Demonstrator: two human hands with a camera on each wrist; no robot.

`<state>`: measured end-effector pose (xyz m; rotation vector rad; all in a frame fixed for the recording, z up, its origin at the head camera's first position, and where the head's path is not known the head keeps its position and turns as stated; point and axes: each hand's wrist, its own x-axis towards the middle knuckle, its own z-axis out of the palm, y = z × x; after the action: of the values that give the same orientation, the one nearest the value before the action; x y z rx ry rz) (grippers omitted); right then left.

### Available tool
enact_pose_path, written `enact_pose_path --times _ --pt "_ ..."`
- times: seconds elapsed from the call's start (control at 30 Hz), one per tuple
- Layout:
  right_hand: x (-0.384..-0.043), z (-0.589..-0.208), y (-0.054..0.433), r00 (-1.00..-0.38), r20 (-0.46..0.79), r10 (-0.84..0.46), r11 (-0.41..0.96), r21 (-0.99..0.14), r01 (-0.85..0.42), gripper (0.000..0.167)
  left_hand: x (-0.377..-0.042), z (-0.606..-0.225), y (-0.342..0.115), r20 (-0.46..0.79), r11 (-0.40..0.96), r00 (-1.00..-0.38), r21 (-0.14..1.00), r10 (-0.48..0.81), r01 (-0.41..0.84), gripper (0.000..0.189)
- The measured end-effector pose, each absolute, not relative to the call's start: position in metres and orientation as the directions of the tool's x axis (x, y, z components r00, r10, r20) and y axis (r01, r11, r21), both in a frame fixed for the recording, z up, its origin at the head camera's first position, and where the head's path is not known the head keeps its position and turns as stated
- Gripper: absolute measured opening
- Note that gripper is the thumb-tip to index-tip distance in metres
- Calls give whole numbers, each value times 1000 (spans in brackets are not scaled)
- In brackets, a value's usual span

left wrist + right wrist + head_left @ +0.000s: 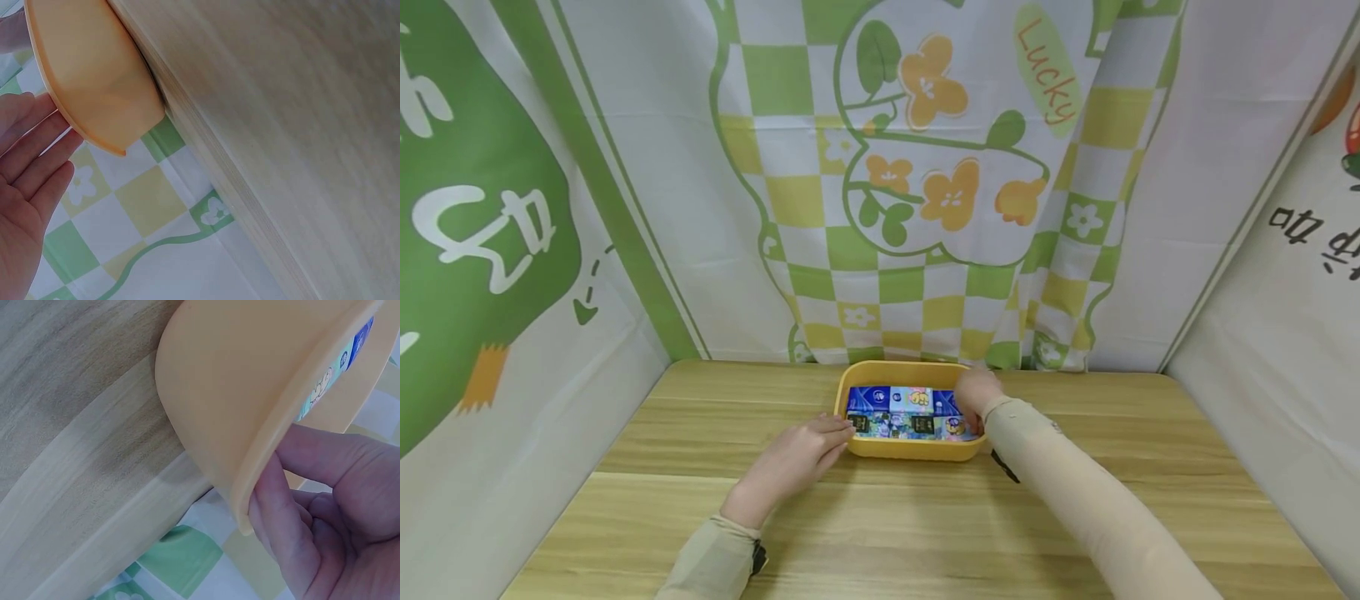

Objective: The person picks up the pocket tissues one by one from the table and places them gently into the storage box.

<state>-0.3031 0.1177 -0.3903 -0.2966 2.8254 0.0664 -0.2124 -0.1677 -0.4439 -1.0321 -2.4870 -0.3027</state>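
A yellow plastic bin (913, 451) stands near the table's back edge. Inside it lie two rows of small packets, dark blue packs (868, 398) and a light one (912, 400) behind, patterned packs (880, 426) in front; they look like pocket tissues. My left hand (801, 457) is at the bin's left end, its nearly straight fingers (47, 147) touching the rim. At the opposite end, my right hand (977, 396) pinches the rim, thumb on the inner side and curled fingers (281, 512) outside, as the right wrist view shows. That hand hides the right end of the packets.
The wooden table (887, 533) extends around the bin to both sides and toward me. Right behind the bin hangs a green-and-yellow checked curtain (925, 308). Printed cloth walls (535, 275) rise along the left and right. A black strap (1004, 465) shows under my right wrist.
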Motion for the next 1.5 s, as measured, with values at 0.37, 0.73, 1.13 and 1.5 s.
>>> enact_pose_path --times 0.37,0.73,1.13,1.5 --pt "-303 -391 118 -936 -295 -190 981 -16 -194 17 -213 -444 -168 482 694 -619 31 620 720 26" --pt "-307 -393 118 -931 -316 -180 982 -3 -189 18 -212 -443 -168 477 696 -623 30 620 717 26" --pt "-305 -395 119 -912 -322 -253 959 38 -280 20 -212 -443 -168 480 696 -624 40 616 717 26" --pt "-297 -398 118 -951 -243 -192 980 -96 -173 21 -211 -442 -169 451 703 -640 37 622 710 26"
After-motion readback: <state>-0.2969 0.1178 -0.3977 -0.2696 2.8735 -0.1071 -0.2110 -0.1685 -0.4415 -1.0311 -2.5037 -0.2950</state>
